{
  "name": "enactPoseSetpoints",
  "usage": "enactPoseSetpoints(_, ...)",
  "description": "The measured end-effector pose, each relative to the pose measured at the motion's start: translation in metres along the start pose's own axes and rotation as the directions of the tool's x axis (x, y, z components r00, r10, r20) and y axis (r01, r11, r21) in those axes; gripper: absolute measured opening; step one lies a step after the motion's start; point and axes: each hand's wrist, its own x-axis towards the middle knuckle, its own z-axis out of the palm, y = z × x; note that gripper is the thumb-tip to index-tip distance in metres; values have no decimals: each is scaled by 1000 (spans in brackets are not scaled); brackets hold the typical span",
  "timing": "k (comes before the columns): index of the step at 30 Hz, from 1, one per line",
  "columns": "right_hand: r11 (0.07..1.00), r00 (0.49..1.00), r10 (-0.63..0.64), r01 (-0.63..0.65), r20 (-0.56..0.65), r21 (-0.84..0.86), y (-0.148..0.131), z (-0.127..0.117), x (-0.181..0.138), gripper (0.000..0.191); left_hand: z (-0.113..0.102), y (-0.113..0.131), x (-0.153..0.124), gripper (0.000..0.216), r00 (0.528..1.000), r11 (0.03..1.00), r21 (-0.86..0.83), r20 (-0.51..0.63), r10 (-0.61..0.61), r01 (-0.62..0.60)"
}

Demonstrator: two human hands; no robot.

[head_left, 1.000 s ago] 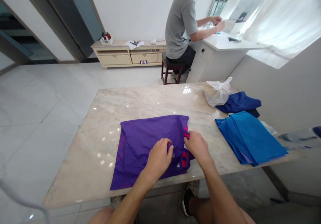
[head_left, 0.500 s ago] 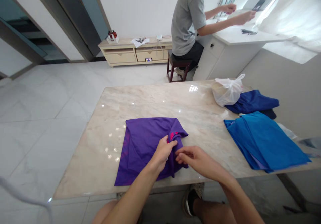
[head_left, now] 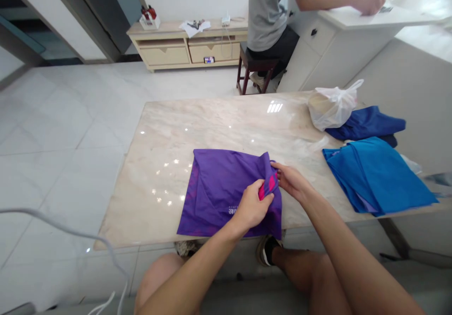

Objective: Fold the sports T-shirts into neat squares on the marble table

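Note:
A purple piece of fabric [head_left: 222, 178] with pink patches and small white lettering lies folded at the front edge of the table; whether it is a garment or a bag I cannot tell. My left hand [head_left: 252, 205] is closed on its right part, thumb over a bunched fold beside the pink patch. At the upper right corner my right hand [head_left: 288, 178] pinches the fabric's raised edge between thumb and fingers. The fabric's right side is lifted and gathered between both hands, while the left side rests flat.
On the marble-look table [head_left: 165, 126], a blue folded cloth [head_left: 381, 176], a dark blue cloth [head_left: 369, 122] and a white plastic bag [head_left: 334, 105] sit at the right. A person in grey [head_left: 270, 16] sits on a stool beyond. A pale cable [head_left: 63, 230] crosses the lower left.
My right hand has moved up to the fabric's upper right corner and grips it. My left hand has shifted rightward with the fabric, uncovering white lettering. The whole view has tilted down.

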Motion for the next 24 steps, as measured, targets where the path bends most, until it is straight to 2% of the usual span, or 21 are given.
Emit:
enactPoseSetpoints(2, 987, 987, -84, 101, -136, 122, -4, 6, 8, 21, -2, 1, -6, 3, 1000, 998, 64, -12, 0, 0)
enactPoseSetpoints(4, 962, 951, -159, 209, -266, 174, -8, 16, 12, 33, -9, -1, -13, 7, 998, 991, 132, -54, -12, 20)
enactPoseSetpoints(7, 940, 891, -272, 327, -363, 101, -17, 38, 15, 51, -29, -6, -22, 15, 993, 980, 186, -112, -49, 69)
enactPoseSetpoints(10, 905, 828, -416, 418, -375, -82, -23, 68, 15, 52, -54, -15, -36, 13, 983, 972, 202, -161, -91, 123)
enactPoseSetpoints(13, 852, 784, -523, 493, -335, -176, -27, 104, 11, 50, -83, -24, -53, 29, 969, 947, 275, -224, -105, 166)
enactPoseSetpoints(15, 842, 807, -533, 536, -255, -63, -27, 127, 6, 48, -102, -29, -61, 44, 956, 893, 397, -276, -103, 211)
enactPoseSetpoints(17, 847, 849, -515, 526, -120, 81, -27, 144, -2, 47, -120, -34, -64, 52, 937, 823, 498, -329, -114, 275)
enactPoseSetpoints(18, 856, 862, -505, 507, -50, 97, -26, 148, -6, 44, -129, -36, -64, 55, 931, 794, 527, -343, -129, 304)
enactPoseSetpoints(19, 867, 868, -497, 496, 6, 53, -25, 150, -11, 39, -136, -40, -64, 57, 925, 769, 548, -349, -149, 330)
enactPoseSetpoints(21, 850, 867, -496, 497, 57, -173, -21, 145, -22, 25, -145, -47, -60, 60, 921, 728, 580, -340, -192, 366)
enactPoseSetpoints(24, 719, 866, -498, 444, 49, -534, -15, 126, -34, 16, -151, -57, -54, 57, 922, 704, 603, -319, -219, 376)
